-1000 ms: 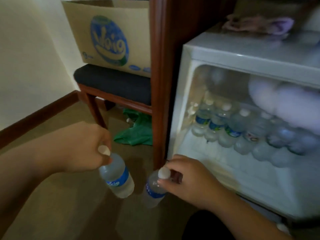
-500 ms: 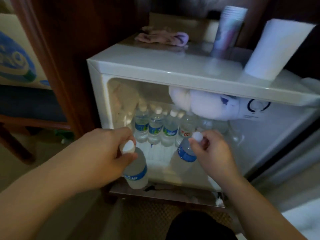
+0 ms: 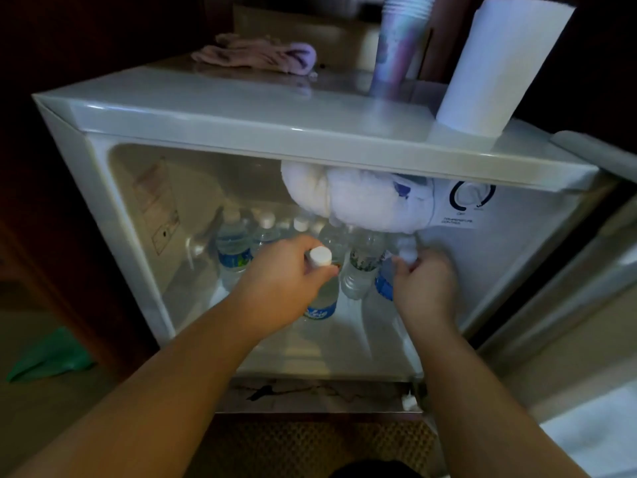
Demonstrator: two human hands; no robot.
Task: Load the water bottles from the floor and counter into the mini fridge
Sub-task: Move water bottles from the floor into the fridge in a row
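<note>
Water bottles are going into the mini fridge (image 3: 220, 112) two at a time. The left hand (image 3: 286, 274) grips one bottle (image 3: 322, 298) by its neck, fingers curled just under the white cap, and holds it upright inside the open fridge, just in front of the row of bottles (image 3: 238, 246) standing at the back. The right hand (image 3: 425, 288) pinches the cap end of a second bottle (image 3: 384, 281), low on the right, under the lump of frost (image 3: 355, 201). This looks like the placing step: next, each bottle needs setting down on the fridge floor beside the row, clear of the frost, before the fingers let go. Half a second ago both bottles hung at the fridge's mouth; now they are inside, and the view has moved closer.
</note>
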